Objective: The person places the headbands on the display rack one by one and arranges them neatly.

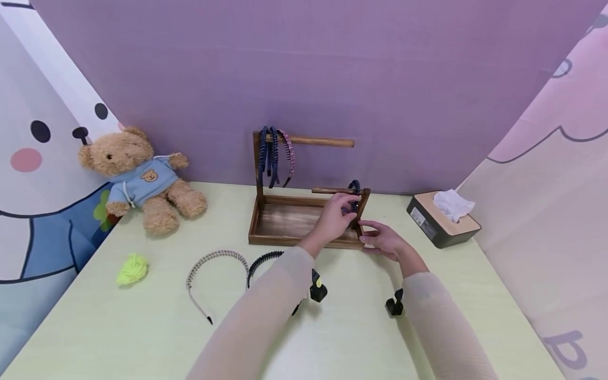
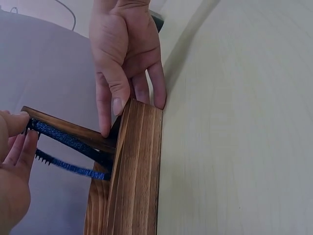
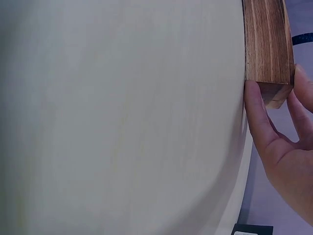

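My left hand (image 1: 333,217) pinches a dark blue toothed headband (image 2: 66,137) between thumb and fingertips. The band hangs over the short lower bar (image 1: 325,190) of a wooden rack (image 1: 272,240), close to the right post. In the left wrist view, its lower ends come down inside the tray. At the rack's right end, my right hand (image 1: 387,241) holds the tray's corner, thumb along the upper rim and other fingers lower, near the table. From the upper bar (image 1: 323,141) hang blue headbands (image 1: 274,158) and a pink beaded one (image 1: 289,153).
A pale beaded headband (image 1: 216,254) and a black one (image 1: 261,259) lie in front of the rack, the black one partly behind my left sleeve. A teddy bear (image 1: 154,182) and a yellow-green bundle (image 1: 133,269) are at left, a tissue box (image 1: 439,227) at right.
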The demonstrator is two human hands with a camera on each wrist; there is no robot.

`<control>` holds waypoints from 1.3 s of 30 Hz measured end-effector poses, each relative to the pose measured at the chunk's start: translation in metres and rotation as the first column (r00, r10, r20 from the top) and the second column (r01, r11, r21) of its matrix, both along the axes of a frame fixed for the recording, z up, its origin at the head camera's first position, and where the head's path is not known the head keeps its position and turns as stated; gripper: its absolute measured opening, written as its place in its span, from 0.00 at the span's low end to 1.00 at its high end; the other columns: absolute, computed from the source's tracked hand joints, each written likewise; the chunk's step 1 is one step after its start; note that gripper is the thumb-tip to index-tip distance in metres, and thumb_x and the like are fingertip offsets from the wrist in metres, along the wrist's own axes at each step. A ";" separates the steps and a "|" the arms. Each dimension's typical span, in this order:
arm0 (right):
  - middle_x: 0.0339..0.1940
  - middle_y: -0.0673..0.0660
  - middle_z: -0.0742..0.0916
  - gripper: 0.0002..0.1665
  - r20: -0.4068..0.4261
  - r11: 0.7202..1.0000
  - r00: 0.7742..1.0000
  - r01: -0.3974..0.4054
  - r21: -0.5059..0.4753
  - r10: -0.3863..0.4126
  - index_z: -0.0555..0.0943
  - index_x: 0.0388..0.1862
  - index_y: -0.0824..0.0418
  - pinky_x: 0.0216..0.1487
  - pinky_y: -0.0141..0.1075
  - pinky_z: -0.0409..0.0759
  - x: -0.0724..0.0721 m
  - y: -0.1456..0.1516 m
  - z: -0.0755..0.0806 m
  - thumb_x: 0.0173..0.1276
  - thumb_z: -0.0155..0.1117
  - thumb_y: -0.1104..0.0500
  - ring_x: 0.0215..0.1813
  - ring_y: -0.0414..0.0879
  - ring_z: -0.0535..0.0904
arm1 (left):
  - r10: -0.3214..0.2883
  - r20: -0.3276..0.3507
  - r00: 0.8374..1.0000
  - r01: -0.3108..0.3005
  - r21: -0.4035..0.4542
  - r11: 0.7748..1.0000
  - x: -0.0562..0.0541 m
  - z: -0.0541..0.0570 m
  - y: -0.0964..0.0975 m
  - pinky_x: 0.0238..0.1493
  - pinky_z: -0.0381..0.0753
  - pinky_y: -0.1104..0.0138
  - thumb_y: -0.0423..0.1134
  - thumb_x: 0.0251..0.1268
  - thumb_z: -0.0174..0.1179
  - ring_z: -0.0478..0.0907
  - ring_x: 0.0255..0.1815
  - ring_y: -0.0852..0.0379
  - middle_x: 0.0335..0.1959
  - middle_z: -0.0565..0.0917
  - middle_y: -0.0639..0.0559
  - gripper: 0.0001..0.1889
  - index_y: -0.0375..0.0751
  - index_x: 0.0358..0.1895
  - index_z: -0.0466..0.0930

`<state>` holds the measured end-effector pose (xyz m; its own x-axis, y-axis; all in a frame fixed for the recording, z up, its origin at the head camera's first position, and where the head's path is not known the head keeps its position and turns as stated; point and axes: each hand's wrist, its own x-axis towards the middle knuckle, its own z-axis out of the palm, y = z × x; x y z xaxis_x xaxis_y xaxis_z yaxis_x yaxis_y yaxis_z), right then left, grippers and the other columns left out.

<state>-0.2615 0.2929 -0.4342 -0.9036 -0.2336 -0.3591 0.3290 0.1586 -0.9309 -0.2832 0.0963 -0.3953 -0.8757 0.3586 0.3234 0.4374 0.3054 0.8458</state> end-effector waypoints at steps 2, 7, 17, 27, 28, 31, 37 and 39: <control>0.60 0.69 0.68 0.35 0.001 1.000 1.000 0.000 -0.001 0.000 0.56 0.76 0.65 0.59 0.49 0.76 -0.001 -0.002 0.000 0.73 0.54 0.72 0.50 0.48 0.74 | -0.001 0.001 1.000 0.001 0.017 1.000 -0.001 -0.002 -0.001 0.42 0.78 0.74 0.26 0.65 0.62 0.75 0.47 0.58 0.57 0.73 0.47 0.22 0.43 0.62 0.77; 0.59 0.69 0.68 0.35 0.008 1.000 1.000 0.011 0.008 -0.011 0.57 0.76 0.64 0.57 0.48 0.77 -0.001 -0.005 -0.003 0.73 0.54 0.72 0.50 0.49 0.74 | -0.017 0.010 1.000 0.016 0.057 0.998 -0.001 -0.004 -0.003 0.43 0.78 0.74 0.26 0.65 0.62 0.76 0.46 0.58 0.56 0.73 0.48 0.22 0.42 0.61 0.78; 0.61 0.70 0.68 0.36 0.015 1.000 1.000 -0.002 0.024 0.001 0.56 0.77 0.63 0.58 0.48 0.77 0.000 -0.006 -0.009 0.74 0.54 0.71 0.53 0.51 0.73 | -0.044 0.050 0.998 0.040 0.067 0.997 0.002 -0.007 -0.002 0.44 0.78 0.74 0.26 0.65 0.62 0.76 0.48 0.58 0.60 0.72 0.47 0.21 0.42 0.61 0.77; 0.63 0.71 0.66 0.36 0.034 1.000 0.999 0.003 0.028 -0.004 0.56 0.77 0.63 0.58 0.48 0.77 0.000 -0.005 -0.008 0.73 0.54 0.71 0.51 0.50 0.74 | -0.085 0.058 0.995 0.080 0.080 0.994 0.004 -0.009 -0.023 0.50 0.78 0.72 0.29 0.65 0.63 0.75 0.53 0.56 0.59 0.72 0.48 0.19 0.40 0.59 0.78; 0.63 0.71 0.66 0.36 0.035 1.000 0.999 0.004 0.027 -0.005 0.56 0.77 0.63 0.58 0.48 0.77 0.000 -0.004 -0.008 0.73 0.54 0.71 0.51 0.50 0.74 | -0.087 0.059 0.994 0.083 0.075 0.994 0.004 -0.008 -0.026 0.50 0.78 0.72 0.29 0.65 0.63 0.75 0.53 0.56 0.58 0.73 0.48 0.18 0.40 0.58 0.78; 0.63 0.71 0.66 0.36 0.036 0.999 0.999 0.010 0.034 -0.011 0.56 0.77 0.62 0.58 0.48 0.77 -0.001 -0.002 -0.006 0.73 0.54 0.71 0.52 0.51 0.74 | -0.105 0.050 0.993 0.103 0.047 0.994 0.005 -0.004 -0.039 0.50 0.78 0.72 0.28 0.65 0.63 0.76 0.53 0.54 0.57 0.74 0.48 0.18 0.38 0.57 0.79; 0.65 0.71 0.65 0.37 0.019 0.999 1.000 0.005 0.050 -0.006 0.55 0.78 0.61 0.58 0.48 0.77 -0.003 0.000 -0.001 0.73 0.55 0.70 0.55 0.52 0.72 | -0.137 0.029 0.990 0.139 -0.052 0.989 0.007 0.005 -0.079 0.51 0.78 0.70 0.30 0.67 0.62 0.75 0.53 0.53 0.55 0.77 0.50 0.16 0.38 0.57 0.79; 0.64 0.70 0.65 0.37 0.014 0.999 1.000 0.007 0.048 -0.008 0.56 0.77 0.61 0.58 0.47 0.77 -0.003 0.001 -0.001 0.73 0.55 0.70 0.54 0.51 0.72 | -0.127 0.030 0.991 0.128 -0.060 0.990 0.008 0.005 -0.093 0.51 0.78 0.69 0.31 0.67 0.62 0.75 0.53 0.51 0.53 0.77 0.50 0.16 0.39 0.57 0.79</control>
